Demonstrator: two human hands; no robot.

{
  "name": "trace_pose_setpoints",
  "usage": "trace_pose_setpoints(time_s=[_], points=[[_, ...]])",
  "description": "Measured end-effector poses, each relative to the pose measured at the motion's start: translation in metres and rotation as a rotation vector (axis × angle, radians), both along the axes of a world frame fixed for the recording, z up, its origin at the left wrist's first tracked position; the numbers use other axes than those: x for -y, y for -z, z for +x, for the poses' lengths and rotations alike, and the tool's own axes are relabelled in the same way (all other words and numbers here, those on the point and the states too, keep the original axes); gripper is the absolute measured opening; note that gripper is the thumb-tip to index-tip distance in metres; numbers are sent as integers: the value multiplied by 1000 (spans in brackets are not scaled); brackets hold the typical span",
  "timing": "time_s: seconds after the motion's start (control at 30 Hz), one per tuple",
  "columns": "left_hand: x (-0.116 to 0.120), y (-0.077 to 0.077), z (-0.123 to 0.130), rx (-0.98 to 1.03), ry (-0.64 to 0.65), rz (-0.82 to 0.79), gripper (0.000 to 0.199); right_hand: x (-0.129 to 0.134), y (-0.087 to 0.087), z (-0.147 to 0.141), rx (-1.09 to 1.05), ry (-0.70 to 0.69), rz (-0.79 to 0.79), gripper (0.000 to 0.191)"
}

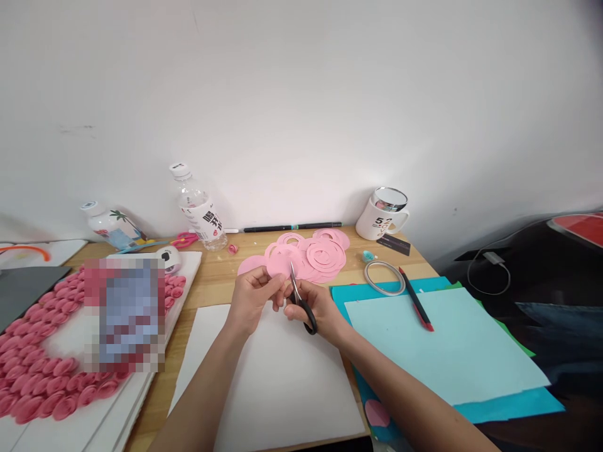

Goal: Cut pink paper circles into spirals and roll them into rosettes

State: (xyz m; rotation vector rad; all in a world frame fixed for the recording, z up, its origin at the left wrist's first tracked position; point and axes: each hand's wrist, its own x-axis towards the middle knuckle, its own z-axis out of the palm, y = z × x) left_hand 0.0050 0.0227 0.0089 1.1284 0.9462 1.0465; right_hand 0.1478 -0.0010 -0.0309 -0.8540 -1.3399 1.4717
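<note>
Pinched in my left hand (pixel 255 296) is a round piece of pink paper (pixel 281 262), held up above the near edge of the paper pile. My right hand (pixel 316 309) grips black-handled scissors (pixel 308 316) by their loops. The blades point up and away from me, against the right side of the pink circle; how deep they cut is unclear. Just beyond both hands lies a pile of pink paper rings and spirals (pixel 326 256). Beneath my hands a white sheet (pixel 287 383) covers the near part of the wooden table.
At the left, rolled pink paper flowers (pixel 44 376) cover a white board, partly blurred out. A plastic bottle (pixel 200 210) and a white mug (pixel 382 215) stand by the wall. Right lie a tape roll (pixel 384 291), a black-red pen (pixel 416 300) and pale blue paper (pixel 443 351).
</note>
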Motion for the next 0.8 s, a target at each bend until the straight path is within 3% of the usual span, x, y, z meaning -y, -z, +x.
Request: trace_pose_setpoints(time_s=[0.13,0.8], points=[[0,1,1,-4,51,-37,15,0,-4,1,-12,-15,29,38],[0,3,3,-7,60,-39,15,0,-5,0,-33,-26,53,36]])
